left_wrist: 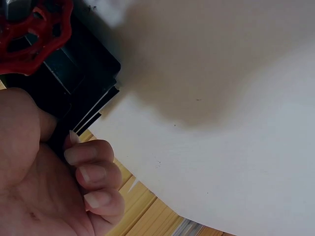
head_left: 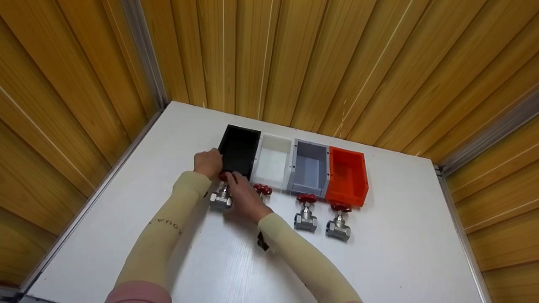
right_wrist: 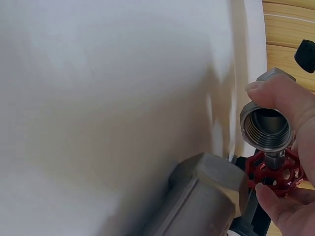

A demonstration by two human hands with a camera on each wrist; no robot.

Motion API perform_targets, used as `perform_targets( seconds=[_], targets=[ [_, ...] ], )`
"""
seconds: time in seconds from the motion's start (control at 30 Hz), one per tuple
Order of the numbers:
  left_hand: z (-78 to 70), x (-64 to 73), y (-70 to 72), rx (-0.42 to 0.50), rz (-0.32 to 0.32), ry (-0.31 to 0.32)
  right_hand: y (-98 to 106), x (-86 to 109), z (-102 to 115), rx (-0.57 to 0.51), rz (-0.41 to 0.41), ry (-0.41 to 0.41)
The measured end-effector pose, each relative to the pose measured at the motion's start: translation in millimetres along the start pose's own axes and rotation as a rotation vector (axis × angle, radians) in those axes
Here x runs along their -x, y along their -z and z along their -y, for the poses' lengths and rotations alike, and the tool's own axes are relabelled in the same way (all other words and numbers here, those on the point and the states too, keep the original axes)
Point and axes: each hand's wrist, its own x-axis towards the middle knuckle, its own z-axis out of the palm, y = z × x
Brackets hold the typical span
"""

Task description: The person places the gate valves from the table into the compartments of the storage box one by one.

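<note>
My left hand (head_left: 208, 163) grips the left wall of a black bin (head_left: 241, 143), thumb on one side and curled fingers on the other in the left wrist view. My right hand (head_left: 248, 197) holds the leftmost metal valve (head_left: 220, 199) at the bin's front. In the right wrist view its thumb lies against the threaded valve body (right_wrist: 266, 129), and a fingertip touches the red handwheel (right_wrist: 275, 178). A second valve's red handwheel (head_left: 263, 189) shows beside the right hand, its body mostly hidden.
White (head_left: 273, 162), grey (head_left: 311, 168) and red (head_left: 347, 176) bins continue the row rightward. Two more valves, one before the grey bin (head_left: 306, 219) and one before the red (head_left: 338, 227), rest on the white table (head_left: 391, 244). Wood-patterned panels (head_left: 294, 63) enclose it.
</note>
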Motion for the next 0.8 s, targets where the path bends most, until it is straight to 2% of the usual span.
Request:
perform_targets(
  seconds=[0.23, 0.47, 0.8],
  targets=[
    [0.9, 1.7, 0.5, -0.008, -0.019, 0.001, 6.3, 1.3, -0.2, -0.114, 0.079, -0.108],
    [0.6, 1.9, 1.1, -0.037, -0.005, -0.008, 9.6, -0.4, -3.3, -0.072, 0.048, -0.100],
    [-0.9, -0.4, 0.5, -0.004, -0.010, 0.001, 18.1, -3.2, -11.4, -0.155, 0.053, -0.148]
  ],
)
